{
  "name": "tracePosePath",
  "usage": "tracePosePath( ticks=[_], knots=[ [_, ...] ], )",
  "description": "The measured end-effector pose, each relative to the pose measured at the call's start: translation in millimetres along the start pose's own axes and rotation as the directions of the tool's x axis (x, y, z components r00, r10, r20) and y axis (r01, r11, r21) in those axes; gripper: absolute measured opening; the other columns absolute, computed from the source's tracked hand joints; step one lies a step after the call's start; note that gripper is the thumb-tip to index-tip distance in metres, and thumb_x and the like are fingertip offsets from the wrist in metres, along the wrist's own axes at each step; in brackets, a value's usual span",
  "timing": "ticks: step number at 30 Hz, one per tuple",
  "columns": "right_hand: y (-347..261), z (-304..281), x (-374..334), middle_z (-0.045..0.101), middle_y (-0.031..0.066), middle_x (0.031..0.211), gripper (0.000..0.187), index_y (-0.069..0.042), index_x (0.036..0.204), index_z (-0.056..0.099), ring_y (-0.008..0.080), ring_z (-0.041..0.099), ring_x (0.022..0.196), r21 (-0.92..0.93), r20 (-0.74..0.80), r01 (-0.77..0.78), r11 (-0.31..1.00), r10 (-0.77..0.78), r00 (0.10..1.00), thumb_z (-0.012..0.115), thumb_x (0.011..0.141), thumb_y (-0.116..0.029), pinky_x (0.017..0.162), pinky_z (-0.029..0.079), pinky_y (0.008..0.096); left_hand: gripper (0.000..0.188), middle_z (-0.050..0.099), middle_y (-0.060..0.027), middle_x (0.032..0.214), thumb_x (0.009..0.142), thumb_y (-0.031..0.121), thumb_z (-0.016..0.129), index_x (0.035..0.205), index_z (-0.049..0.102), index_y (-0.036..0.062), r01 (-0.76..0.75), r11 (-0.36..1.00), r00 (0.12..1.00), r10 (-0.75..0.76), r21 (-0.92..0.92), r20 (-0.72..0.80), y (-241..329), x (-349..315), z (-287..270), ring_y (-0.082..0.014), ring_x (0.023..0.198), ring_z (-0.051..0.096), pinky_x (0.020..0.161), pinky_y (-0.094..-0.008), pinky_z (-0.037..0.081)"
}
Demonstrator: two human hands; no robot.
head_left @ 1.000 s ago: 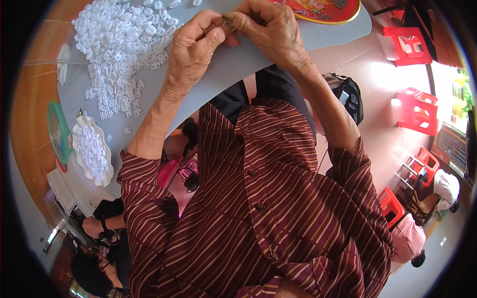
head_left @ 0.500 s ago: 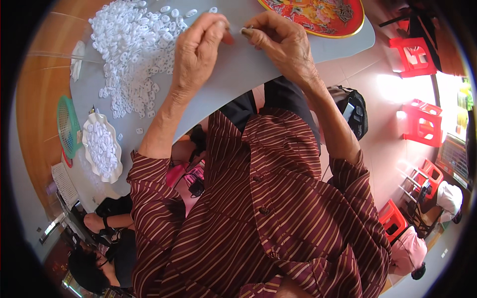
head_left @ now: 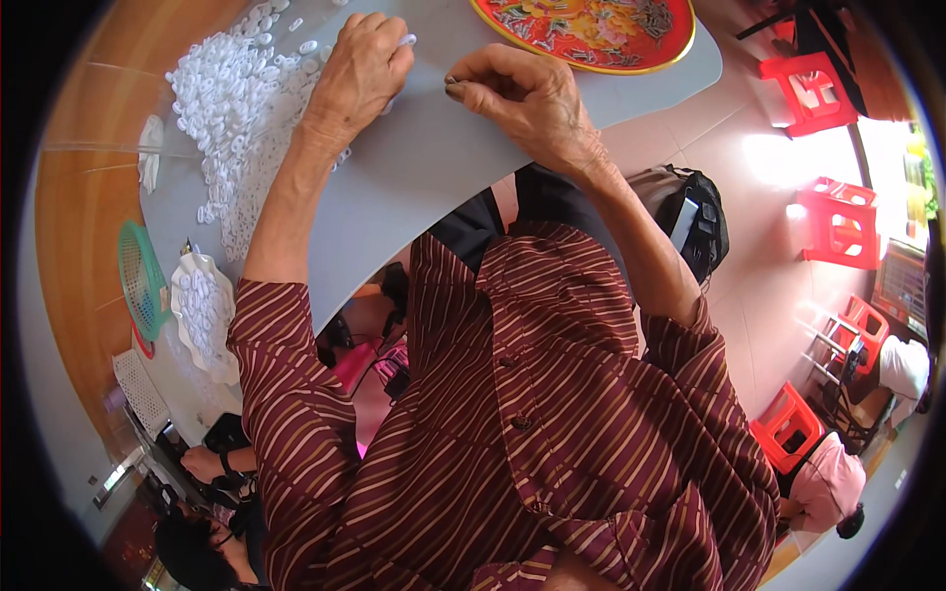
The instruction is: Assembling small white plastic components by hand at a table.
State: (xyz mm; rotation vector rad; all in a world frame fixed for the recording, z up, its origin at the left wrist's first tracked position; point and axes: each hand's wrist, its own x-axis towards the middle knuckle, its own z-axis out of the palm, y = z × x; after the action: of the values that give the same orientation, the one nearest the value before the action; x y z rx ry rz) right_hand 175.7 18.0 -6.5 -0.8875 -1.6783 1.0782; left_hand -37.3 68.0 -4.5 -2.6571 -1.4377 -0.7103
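Beside the heap of small white oval plastic pieces [head_left: 232,94], my left hand [head_left: 360,74] is palm down with curled fingers. One white piece [head_left: 407,39] shows at its fingertips and another peeks out below the thumb; whether either is gripped is unclear. My right hand [head_left: 532,103] hovers over the grey table [head_left: 434,158] to the right, thumb and forefinger pinched together. Whatever small thing lies in that pinch is too small to name. Beyond it stands a round red flowered tray [head_left: 581,67] with a gold rim, bearing many small metal bits.
A scalloped white dish [head_left: 229,360] of white pieces sits at the table's left, near a green mesh basket [head_left: 141,281]. A person's arm [head_left: 205,463] reaches in at lower left. Red stools [head_left: 838,231] and a dark bag [head_left: 705,222] are on the floor at right.
My left hand has moved left, away from the right hand, and turned palm down beside the white pieces. The right hand keeps its pinch. The whole view has shifted slightly.
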Motion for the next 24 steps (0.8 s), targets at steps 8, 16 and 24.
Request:
tracePosePath(
  ticks=[8,16,24],
  knots=[
    [9.9,-5.4,1.0,0.062,0.0011,0.071,0.016,-0.003,0.096,0.063,0.0066,0.056,0.065,0.08,-0.067,0.039,0.996,-0.034,0.997,0.066,0.085,-0.014,0.061,0.047,0.0225,0.017,0.065,-0.0053,0.075,0.09,0.013,0.058,0.095,0.064,-0.0023,0.471,0.616,0.862,-0.472,-0.631,0.183,48.0,-7.9,-22.2,-0.0136,0.07,0.06,0.064,-0.0265,0.048],
    [11.1,-5.8,4.2,0.065,0.0057,0.095,0.017,-0.001,0.1,0.061,0.0099,0.062,0.079,0.217,-0.03,0.063,0.974,-0.058,0.998,0.059,0.092,-0.016,0.07,0.052,0.0241,0.019,0.065,-0.0038,0.08,0.092,0.014,0.057,0.102,0.064,-0.001,0.297,0.4,0.911,-0.39,-0.867,0.133,68.0,-19.1,-10.5,-0.0085,0.073,0.059,0.068,-0.0203,0.048],
    [4.3,-7.5,1.6,0.068,0.0045,0.079,0.016,-0.001,0.098,0.061,0.0104,0.065,0.076,0.268,-0.009,0.028,0.963,-0.027,1.0,0.059,0.091,-0.015,0.069,0.052,0.0248,0.019,0.066,-0.0046,0.08,0.091,0.014,0.055,0.099,0.063,-0.0013,0.386,0.38,0.897,-0.367,-0.841,0.246,70.3,-20.6,-14.0,-0.0081,0.075,0.06,0.072,-0.022,0.049]
  ],
)
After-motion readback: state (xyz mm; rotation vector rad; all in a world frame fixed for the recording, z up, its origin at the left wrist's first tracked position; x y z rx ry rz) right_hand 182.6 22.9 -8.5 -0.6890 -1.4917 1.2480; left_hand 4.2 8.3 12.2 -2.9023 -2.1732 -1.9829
